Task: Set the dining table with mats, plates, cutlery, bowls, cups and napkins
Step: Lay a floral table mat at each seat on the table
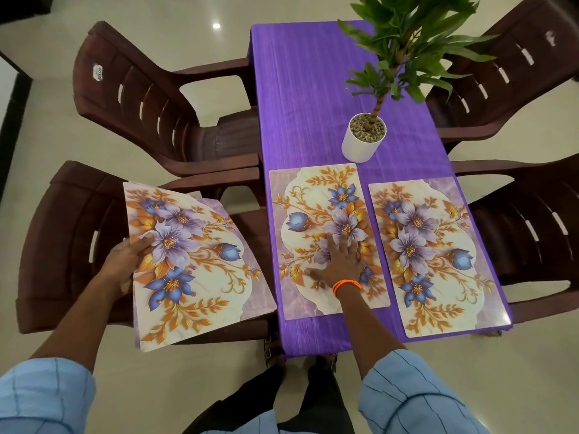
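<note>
Where the left hand (pixel 125 264) grips the stack of floral placemats (pixel 191 261), only the thumb shows on the top mat; the fingers are hidden beneath, and the number of mats in the stack cannot be determined, though a second edge shows under the top one. That stack is held clear of the table, above the near left chair (pixel 72 245). The right hand (pixel 340 261) lies flat, fingers straight and spread, pressing on the left placemat (pixel 313 195) laid on the purple tablecloth (pixel 300 98). A second laid placemat (pixel 435 255) lies just beside it, reaching the table's right edge. The potted plant (pixel 365 139) stands beyond the mats, its upper leaves cut off by the frame. Four brown plastic chairs flank the narrow table; the right pair is partly cropped. The floor (pixel 56 126) is glossy pale tile.
</note>
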